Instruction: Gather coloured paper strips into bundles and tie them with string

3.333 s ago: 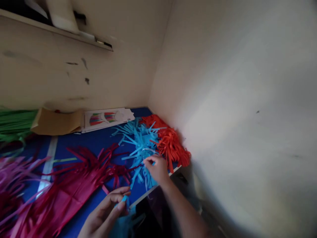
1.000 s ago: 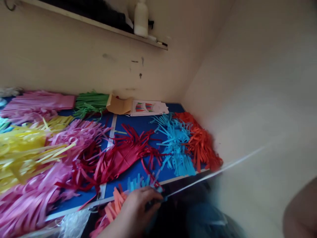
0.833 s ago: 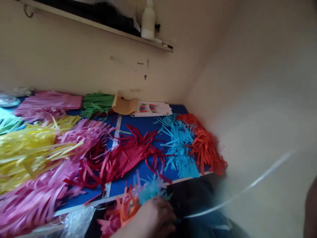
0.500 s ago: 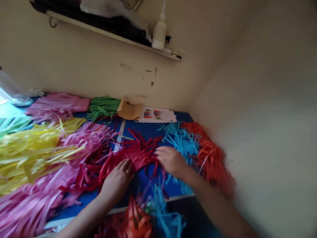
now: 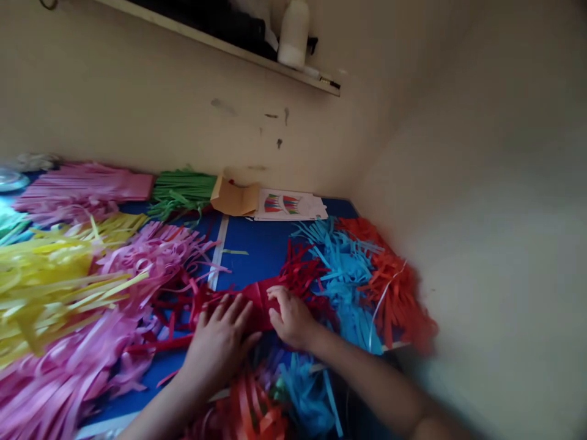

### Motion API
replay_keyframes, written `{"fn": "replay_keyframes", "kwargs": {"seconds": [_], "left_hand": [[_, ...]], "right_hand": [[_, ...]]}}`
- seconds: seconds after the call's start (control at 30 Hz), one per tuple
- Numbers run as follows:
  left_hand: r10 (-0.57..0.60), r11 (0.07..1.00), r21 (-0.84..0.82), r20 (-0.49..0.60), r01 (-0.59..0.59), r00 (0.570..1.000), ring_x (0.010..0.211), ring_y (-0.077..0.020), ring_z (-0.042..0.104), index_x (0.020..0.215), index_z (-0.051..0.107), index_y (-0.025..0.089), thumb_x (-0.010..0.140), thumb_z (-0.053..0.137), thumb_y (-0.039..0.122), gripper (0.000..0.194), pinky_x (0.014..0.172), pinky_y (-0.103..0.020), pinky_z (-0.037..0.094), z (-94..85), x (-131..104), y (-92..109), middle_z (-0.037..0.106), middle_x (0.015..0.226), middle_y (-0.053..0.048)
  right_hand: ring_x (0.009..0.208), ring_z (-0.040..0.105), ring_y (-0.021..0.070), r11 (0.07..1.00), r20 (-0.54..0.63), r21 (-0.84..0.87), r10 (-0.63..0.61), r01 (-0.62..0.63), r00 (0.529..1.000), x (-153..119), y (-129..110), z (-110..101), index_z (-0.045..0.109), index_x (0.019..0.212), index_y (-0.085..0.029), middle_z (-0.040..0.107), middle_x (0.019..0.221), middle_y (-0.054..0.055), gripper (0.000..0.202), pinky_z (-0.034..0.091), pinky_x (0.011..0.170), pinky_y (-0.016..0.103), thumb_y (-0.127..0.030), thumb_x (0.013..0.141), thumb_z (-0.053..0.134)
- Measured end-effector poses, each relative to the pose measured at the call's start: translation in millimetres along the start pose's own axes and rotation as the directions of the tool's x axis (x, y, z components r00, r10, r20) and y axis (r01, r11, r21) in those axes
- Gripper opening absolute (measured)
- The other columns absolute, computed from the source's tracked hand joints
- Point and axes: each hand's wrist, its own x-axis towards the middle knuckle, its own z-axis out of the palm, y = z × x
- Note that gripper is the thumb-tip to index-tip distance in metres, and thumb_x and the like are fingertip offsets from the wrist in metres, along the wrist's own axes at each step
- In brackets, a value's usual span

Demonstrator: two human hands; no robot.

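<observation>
Both hands lie on the red fringe [image 5: 257, 293], a sheet of dark red paper cut into strips, spread on the blue table [image 5: 257, 244] a little below the centre of the frame. The left hand [image 5: 220, 339] rests palm down on the sheet with its fingers spread flat, gripping nothing. The right hand [image 5: 288, 318] sits just beside it, to the right, knuckles up and fingers curled down onto the sheet's upper edge; whether the fingertips pinch the paper cannot be told from this view.

Right of the red fringe lies a blue fringe [image 5: 343, 275], and beyond that, against the right wall, an orange fringe [image 5: 394, 293] with a thin white strip [image 5: 380, 296] trailing across it. Below the hands, at the bottom edge of the frame, a bundle [image 5: 275, 406] of orange and blue strips hangs in front of the table's near edge.

The left half of the frame is filled with more cut paper: pink fringe [image 5: 68, 360] at lower left, yellow fringe [image 5: 50, 275] above it, another pink sheet [image 5: 87, 189] near the back wall and a green fringe [image 5: 183, 189] beside that. At the back, right of the green, lie a brown envelope [image 5: 233, 198] and a printed sheet [image 5: 288, 205] with coloured fan shapes. At the top of the frame a white bottle [image 5: 293, 33] stands on a shelf [image 5: 257, 58].
</observation>
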Motion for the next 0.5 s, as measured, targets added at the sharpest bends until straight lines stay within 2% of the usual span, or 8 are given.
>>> {"fn": "replay_keyframes", "kwargs": {"seconds": [0.1, 0.17, 0.23, 0.3, 0.33, 0.4, 0.47, 0.5], "left_hand": [[-0.095, 0.986, 0.136, -0.047, 0.1, 0.994, 0.12, -0.0399, 0.058, 0.118, 0.07, 0.026, 0.091, 0.052, 0.04, 0.035, 0.097, -0.061, 0.042, -23.0, -11, -36, 0.069, 0.126, -0.011], [-0.153, 0.965, 0.191, -0.141, 0.179, 0.978, 0.115, -0.039, 0.06, 0.111, 0.072, 0.023, 0.093, 0.048, 0.036, 0.033, 0.093, -0.057, 0.045, -36.4, -19, -53, 0.071, 0.122, -0.011], [-0.189, 0.942, 0.206, -0.323, 0.264, 0.927, 0.114, -0.0396, 0.058, 0.109, 0.072, 0.019, 0.092, 0.05, 0.036, 0.033, 0.093, -0.056, 0.045, -43.7, -22, -53, 0.07, 0.121, -0.014], [-0.087, 0.976, 0.152, -0.385, 0.156, 0.919, 0.11, -0.0359, 0.06, 0.106, 0.073, 0.02, 0.09, 0.053, 0.034, 0.029, 0.094, -0.052, 0.045, -41.9, -19, -37, 0.071, 0.116, -0.012], [0.006, 0.994, 0.101, -0.339, 0.03, 0.941, 0.107, -0.0326, 0.062, 0.105, 0.073, 0.021, 0.089, 0.055, 0.033, 0.027, 0.094, -0.048, 0.045, -37.8, -16, -26, 0.073, 0.113, -0.01], [0.174, 0.984, -0.02, -0.145, -0.178, 0.974, 0.1, -0.0275, 0.065, 0.106, 0.073, 0.025, 0.087, 0.059, 0.033, 0.024, 0.093, -0.043, 0.046, -25.9, -9, -6, 0.075, 0.107, -0.007], [0.211, 0.973, -0.098, 0.005, -0.21, 0.977, 0.099, -0.0262, 0.066, 0.108, 0.072, 0.028, 0.087, 0.062, 0.03, 0.024, 0.091, -0.042, 0.047, -13.5, -4, 3, 0.075, 0.106, -0.006], [0.201, 0.973, -0.121, 0.038, -0.195, 0.979, 0.1, -0.0259, 0.066, 0.108, 0.072, 0.029, 0.087, 0.062, 0.026, 0.024, 0.09, -0.042, 0.046, -8.5, -2, 4, 0.075, 0.106, -0.005]], "right_hand": [[0.122, 0.056, 0.0256, 0.993, 0.067, 0.044, -0.117, 0.114, 0.991, -13, 10, 2, 0.056, 0.109, -0.017, 0.061, 0.129, 0.015, 0.029, 0.042, 0.105, 0.041, -0.023, 0.081, 0.063], [0.124, 0.055, 0.0276, 0.981, 0.098, 0.01, -0.192, 0.192, 0.976, -17, 15, 0, 0.058, 0.106, -0.017, 0.063, 0.128, 0.015, 0.033, 0.04, 0.107, 0.042, -0.031, 0.079, 0.071], [0.122, 0.055, 0.0282, 0.977, 0.092, -0.066, -0.196, 0.202, 0.976, -17, 15, 1, 0.06, 0.109, -0.016, 0.065, 0.125, 0.015, 0.035, 0.041, 0.105, 0.042, -0.033, 0.081, 0.072], [0.115, 0.059, 0.0271, 0.968, 0.092, -0.156, -0.186, 0.198, 0.978, -14, 11, 1, 0.061, 0.111, -0.016, 0.067, 0.12, 0.014, 0.03, 0.043, 0.098, 0.041, -0.031, 0.086, 0.067], [0.11, 0.06, 0.0257, 0.958, 0.108, -0.196, -0.192, 0.21, 0.975, -13, 9, 1, 0.063, 0.109, -0.017, 0.069, 0.116, 0.012, 0.024, 0.043, 0.094, 0.04, -0.03, 0.089, 0.064], [0.099, 0.063, 0.0217, 0.937, 0.152, -0.248, -0.216, 0.248, 0.965, -12, 7, -3, 0.067, 0.101, -0.018, 0.072, 0.107, 0.009, 0.013, 0.042, 0.086, 0.037, -0.024, 0.095, 0.057], [0.092, 0.063, 0.0181, 0.931, 0.17, -0.255, -0.223, 0.261, 0.96, -14, 7, -11, 0.069, 0.094, -0.019, 0.073, 0.101, 0.006, 0.015, 0.039, 0.082, 0.035, -0.02, 0.097, 0.054], [0.091, 0.063, 0.0169, 0.936, 0.17, -0.243, -0.216, 0.254, 0.961, -15, 9, -14, 0.07, 0.094, -0.02, 0.074, 0.1, 0.004, 0.015, 0.038, 0.081, 0.034, -0.02, 0.096, 0.056]]}}
